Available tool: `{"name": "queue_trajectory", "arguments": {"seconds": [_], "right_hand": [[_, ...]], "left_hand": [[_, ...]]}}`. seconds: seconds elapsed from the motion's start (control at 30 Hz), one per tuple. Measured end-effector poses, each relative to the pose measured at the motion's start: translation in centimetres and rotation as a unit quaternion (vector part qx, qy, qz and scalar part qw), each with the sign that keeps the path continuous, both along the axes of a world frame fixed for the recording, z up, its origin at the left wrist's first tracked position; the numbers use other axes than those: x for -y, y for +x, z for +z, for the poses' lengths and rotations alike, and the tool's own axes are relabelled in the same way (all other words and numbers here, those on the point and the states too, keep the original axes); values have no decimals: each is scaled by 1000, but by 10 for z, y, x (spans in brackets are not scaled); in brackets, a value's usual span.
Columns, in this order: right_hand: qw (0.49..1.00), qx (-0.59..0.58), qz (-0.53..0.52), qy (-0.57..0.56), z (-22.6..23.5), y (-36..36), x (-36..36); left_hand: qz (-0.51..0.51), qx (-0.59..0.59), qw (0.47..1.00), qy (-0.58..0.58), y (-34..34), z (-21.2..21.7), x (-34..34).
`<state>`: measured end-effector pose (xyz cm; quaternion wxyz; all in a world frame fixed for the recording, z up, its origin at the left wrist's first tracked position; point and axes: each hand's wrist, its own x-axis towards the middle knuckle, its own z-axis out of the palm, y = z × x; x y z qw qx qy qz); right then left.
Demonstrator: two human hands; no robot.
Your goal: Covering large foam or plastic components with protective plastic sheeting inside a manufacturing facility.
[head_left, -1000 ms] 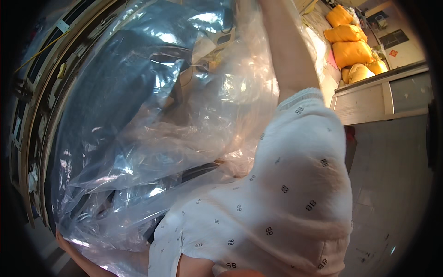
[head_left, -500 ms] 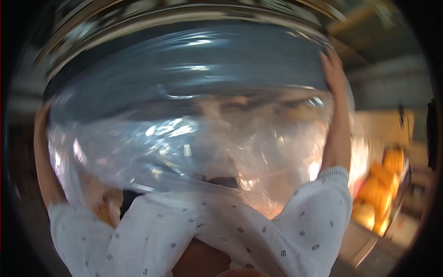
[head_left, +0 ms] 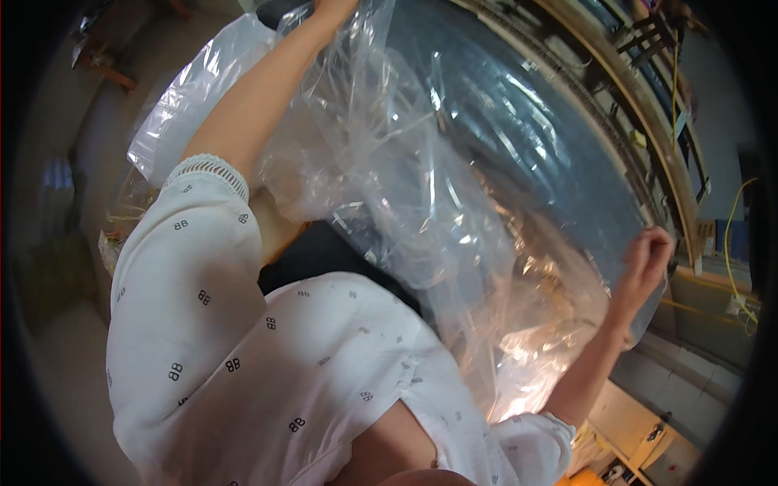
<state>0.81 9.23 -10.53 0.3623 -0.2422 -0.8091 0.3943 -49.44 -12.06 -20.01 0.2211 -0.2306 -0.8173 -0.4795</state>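
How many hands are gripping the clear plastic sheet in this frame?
2. The left hand grips the clear plastic sheet at the top edge of the picture, partly cut off; the right hand pinches its edge at the right.

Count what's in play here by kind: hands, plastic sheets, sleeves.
Hands: 2, the left hand and right hand, each gripping the sheet
Clear plastic sheet: 1
White sleeves: 2
Total: 5
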Motion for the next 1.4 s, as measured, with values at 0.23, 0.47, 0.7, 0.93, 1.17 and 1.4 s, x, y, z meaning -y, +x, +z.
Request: {"name": "queue_trajectory", "arguments": {"seconds": [0.23, 0.47, 0.7, 0.93, 1.17, 1.4], "right_hand": [[915, 332, 195, 119, -99, 4, 172], [982, 171, 52, -56, 27, 81, 106], [935, 147, -143, -289, -142, 199, 34], [900, 5, -185, -394, -80, 208, 37], [933, 53, -205, -292, -47, 152, -19], [941, 104, -192, 259, -32, 79, -35]], "left_hand": [[-76, 11, 996, 48, 1, 5, -12], [-159, 42, 984, -64, 18, 13, 2], [-228, 46, 970, -67, 23, 6, 13], [-221, 88, 968, -78, 31, 18, 46], [-203, 59, 971, -110, 20, 10, 37], [-151, 37, 984, -83, 22, 8, 50]]}}
